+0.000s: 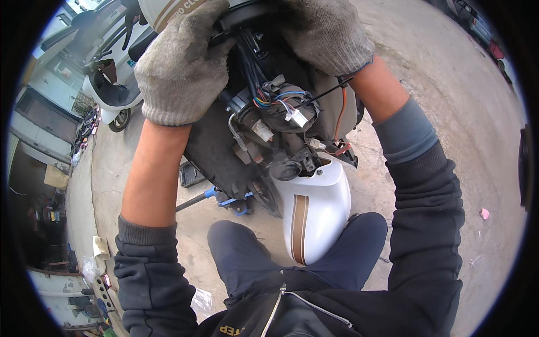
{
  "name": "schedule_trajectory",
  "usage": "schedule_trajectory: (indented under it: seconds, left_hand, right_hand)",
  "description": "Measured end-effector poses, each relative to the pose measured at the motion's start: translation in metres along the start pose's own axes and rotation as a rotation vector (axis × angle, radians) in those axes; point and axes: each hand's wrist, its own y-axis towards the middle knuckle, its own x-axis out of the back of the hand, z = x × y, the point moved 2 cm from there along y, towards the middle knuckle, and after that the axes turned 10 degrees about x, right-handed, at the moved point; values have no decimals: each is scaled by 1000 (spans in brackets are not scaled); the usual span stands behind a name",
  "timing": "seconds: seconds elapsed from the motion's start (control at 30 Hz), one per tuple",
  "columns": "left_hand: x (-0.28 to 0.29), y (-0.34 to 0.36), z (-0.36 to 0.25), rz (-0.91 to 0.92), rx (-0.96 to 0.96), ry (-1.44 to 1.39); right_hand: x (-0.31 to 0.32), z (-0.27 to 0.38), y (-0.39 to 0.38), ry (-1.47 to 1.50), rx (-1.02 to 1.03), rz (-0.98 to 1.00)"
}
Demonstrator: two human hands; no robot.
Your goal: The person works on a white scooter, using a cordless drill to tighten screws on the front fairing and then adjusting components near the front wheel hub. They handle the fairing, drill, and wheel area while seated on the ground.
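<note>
My left hand [182, 73] and my right hand [331, 39], both in grey knit gloves, grip either side of a dark scooter housing [247, 17] at the top, with a white, gold-striped panel [167, 11] beside my left. Exposed below hang a black cable bundle, a white connector [296, 117] on coloured wires and an orange cable [338, 118]. A white front fender [323, 224] with a brown stripe sits between my knees, beneath the dark body [213, 157].
A white scooter [115, 91] stands at upper left. A blue-handled tool [210, 193] and a black case [191, 175] lie on the concrete floor [449, 224]. Assorted items line the wall on the left, and a vehicle [471, 22] stands at far upper right.
</note>
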Motion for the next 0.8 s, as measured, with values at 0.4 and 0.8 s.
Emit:
schedule_trajectory:
  seconds: [0.4, 0.8]
  left_hand:
    - [-14, 1, 23, 439, 236, -766]
    - [7, -1, 21, 126, -30, -96]
  right_hand:
    - [1, 12, 18, -306, 109, 104]
    - [-4, 20, 4, -223, -96, 118]
